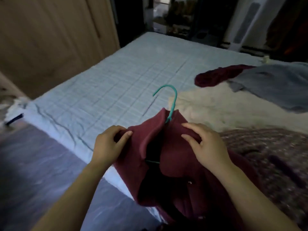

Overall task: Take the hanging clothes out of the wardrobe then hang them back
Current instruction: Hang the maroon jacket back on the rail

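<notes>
Nearest, at 6 o'clock, the maroon coat (180, 172) hangs over the near edge of the bed (116, 84), its collar raised toward the centre. The left hand (106, 144), at 8 o'clock of the collar, pinches the left shoulder fabric between thumb and curled fingers. The right hand (206, 145), at 4 o'clock of the collar, has its fingers bent over the right shoulder with the thumb tucked against the cloth, so it appears to grip it too. The teal hanger (171, 100) sits inside the neck, its hook rising out at 12 o'clock. Only a short piece of its frame shows in the dark opening.

By my reading this is the re-hanging step: the coat is being settled on the hanger's shoulders. The next move calls for squaring both shoulders, then taking the hook and carrying the coat to the rail.

At 3 o'clock a purple speckled knit (266, 147) lies touching the coat. Beyond it are a cream garment (216, 105), a grey-blue garment (275, 84) and a dark red garment (216, 75). These could snag the hem as the coat is lifted. The floor (33, 164) is at 8 o'clock. Brown doors (50, 39), likely the wardrobe, stand at 10 o'clock, well apart.
</notes>
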A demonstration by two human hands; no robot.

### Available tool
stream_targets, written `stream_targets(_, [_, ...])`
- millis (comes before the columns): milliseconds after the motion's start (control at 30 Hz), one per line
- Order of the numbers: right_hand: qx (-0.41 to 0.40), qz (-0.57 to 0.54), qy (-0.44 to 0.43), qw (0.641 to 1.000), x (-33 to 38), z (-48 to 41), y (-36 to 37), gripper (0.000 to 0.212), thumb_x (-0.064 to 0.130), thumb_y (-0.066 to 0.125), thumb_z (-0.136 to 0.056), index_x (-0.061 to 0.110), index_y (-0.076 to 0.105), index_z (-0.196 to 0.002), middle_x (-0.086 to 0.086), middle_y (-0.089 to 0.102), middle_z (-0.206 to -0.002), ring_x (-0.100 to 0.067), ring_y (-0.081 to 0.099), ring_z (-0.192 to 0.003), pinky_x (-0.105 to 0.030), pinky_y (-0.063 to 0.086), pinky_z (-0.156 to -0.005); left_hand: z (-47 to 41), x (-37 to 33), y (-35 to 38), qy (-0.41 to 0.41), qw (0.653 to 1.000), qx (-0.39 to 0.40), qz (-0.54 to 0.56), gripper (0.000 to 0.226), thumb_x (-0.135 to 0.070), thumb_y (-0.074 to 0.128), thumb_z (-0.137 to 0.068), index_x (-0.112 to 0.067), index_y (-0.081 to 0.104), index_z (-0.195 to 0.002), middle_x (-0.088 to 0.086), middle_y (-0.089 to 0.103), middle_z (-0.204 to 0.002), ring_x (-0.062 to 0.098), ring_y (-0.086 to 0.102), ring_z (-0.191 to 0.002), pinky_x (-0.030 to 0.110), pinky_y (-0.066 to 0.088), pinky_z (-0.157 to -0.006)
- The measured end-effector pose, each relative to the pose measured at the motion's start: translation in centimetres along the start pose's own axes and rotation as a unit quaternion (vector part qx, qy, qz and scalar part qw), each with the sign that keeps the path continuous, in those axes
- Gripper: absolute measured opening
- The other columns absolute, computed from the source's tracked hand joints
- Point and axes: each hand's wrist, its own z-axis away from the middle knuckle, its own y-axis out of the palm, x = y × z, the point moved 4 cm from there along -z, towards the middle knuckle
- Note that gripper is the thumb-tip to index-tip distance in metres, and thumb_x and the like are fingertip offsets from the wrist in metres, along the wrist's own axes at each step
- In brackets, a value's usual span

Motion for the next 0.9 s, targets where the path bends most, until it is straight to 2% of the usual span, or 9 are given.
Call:
stream_targets(67, [0.018, -0.010, -0.039, 0.999, 5.2, -1.0, 4.6, 0.029, 0.032, 0.068, -0.082, 0.030, 0.066, -0.111, 0.009, 0.066, -0.096, 0.000, 0.047, -0.053, -0.029, 0.048, -0.064, 2.3, 5.1, -4.8, -0.043, 0.998, -0.041, 0.000, 0.032, -0.063, 0.048, -0.077, -0.032, 0.056, -0.074, -0.018, 0.059, -0.070, 0.002, 0.053, -0.070, 0.011, 0.037, -0.066])
stream_targets(133, [0.037, -0.025, -0.079, 0.996, 10.4, -1.9, 9.0, 0.027, 0.034, 0.068, -0.082, 0.032, 0.066, -0.110, 0.011, 0.066, -0.092, 0.002, 0.043, -0.050, -0.023, 0.044, -0.059, 4.5, 9.9, -9.3, -0.090, 0.993, -0.077, -0.006, 0.041, -0.067, 0.042, -0.074, -0.029, 0.058, -0.074, -0.017, 0.061, -0.069, 0.002, 0.056, -0.070, 0.021, 0.043, -0.066])
stream_targets(200, [0.061, -0.048, -0.113, 0.991, 15.1, -3.0, 13.1, 0.027, 0.034, 0.067, -0.082, 0.033, 0.067, -0.109, 0.010, 0.066, -0.089, 0.001, 0.047, -0.054, -0.021, 0.042, -0.058, 6.2, 14.0, -13.6, -0.128, 0.986, -0.107, -0.020, 0.039, -0.068, 0.044, -0.073, -0.033, 0.059, -0.074, -0.018, 0.063, -0.067, -0.002, 0.058, -0.069, 0.029, 0.045, -0.069])
stream_targets(333, [0.095, -0.109, -0.165, 0.976, 22.9, -5.9, 20.2, 0.027, 0.031, 0.068, -0.081, 0.030, 0.068, -0.107, 0.013, 0.066, -0.089, -0.014, 0.063, -0.070, -0.024, 0.046, -0.062, 7.7, 20.3, -21.4, -0.166, 0.970, -0.169, -0.049, 0.028, -0.068, 0.046, -0.073, -0.042, 0.055, -0.073, -0.022, 0.060, -0.065, 0.000, 0.058, -0.068, 0.033, 0.047, -0.077])
stream_targets(467, [0.111, -0.160, -0.194, 0.961, 28.8, -10.1, 26.7, 0.027, 0.022, 0.072, -0.078, 0.027, 0.069, -0.104, 0.018, 0.063, -0.092, -0.012, 0.062, -0.081, -0.012, 0.043, -0.067, 6.1, 25.6, -27.2, -0.171, 0.957, -0.219, -0.079, 0.033, -0.064, 0.043, -0.076, -0.042, 0.055, -0.098, -0.021, 0.063, -0.074, 0.005, 0.060, -0.078, 0.040, 0.048, -0.084])
stream_targets(533, [0.113, -0.176, -0.210, 0.955, 31.6, -12.7, 29.7, 0.026, 0.021, 0.072, -0.078, 0.025, 0.070, -0.103, 0.017, 0.063, -0.093, -0.008, 0.061, -0.083, -0.009, 0.042, -0.067, 4.3, 28.4, -29.2, -0.161, 0.959, -0.210, -0.098, 0.034, -0.061, 0.040, -0.081, -0.048, 0.051, -0.110, -0.027, 0.057, -0.079, 0.002, 0.056, -0.084, 0.044, 0.045, -0.089])
stream_targets(600, [0.119, -0.179, -0.223, 0.951, 34.5, -15.9, 33.1, 0.025, 0.021, 0.072, -0.079, 0.025, 0.070, -0.103, 0.019, 0.062, -0.094, -0.004, 0.059, -0.085, -0.008, 0.042, -0.067, 1.9, 31.8, -31.2, -0.151, 0.961, -0.196, -0.125, 0.039, -0.062, 0.036, -0.083, -0.049, 0.049, -0.116, -0.022, 0.052, -0.081, 0.004, 0.053, -0.086, 0.041, 0.041, -0.086])
stream_targets(733, [0.148, -0.201, -0.241, 0.938, 40.8, -23.1, 40.8, 0.025, 0.026, 0.070, -0.080, 0.029, 0.069, -0.105, 0.021, 0.062, -0.095, -0.005, 0.059, -0.087, -0.015, 0.046, -0.065, -4.0, 39.0, -36.5, -0.175, 0.945, -0.218, -0.168, 0.044, -0.064, 0.035, -0.082, -0.036, 0.060, -0.104, -0.012, 0.057, -0.085, 0.014, 0.057, -0.087, 0.033, 0.029, -0.076])
stream_targets(900, [0.180, -0.231, -0.285, 0.913, 50.7, -32.6, 49.6, 0.027, 0.027, 0.070, -0.081, 0.027, 0.069, -0.107, 0.019, 0.063, -0.099, -0.004, 0.060, -0.090, -0.014, 0.047, -0.070, -10.9, 46.4, -45.8, -0.217, 0.906, -0.301, -0.205, 0.051, -0.063, 0.034, -0.079, -0.025, 0.065, -0.091, -0.019, 0.052, -0.082, 0.019, 0.059, -0.086, 0.036, 0.032, -0.077])
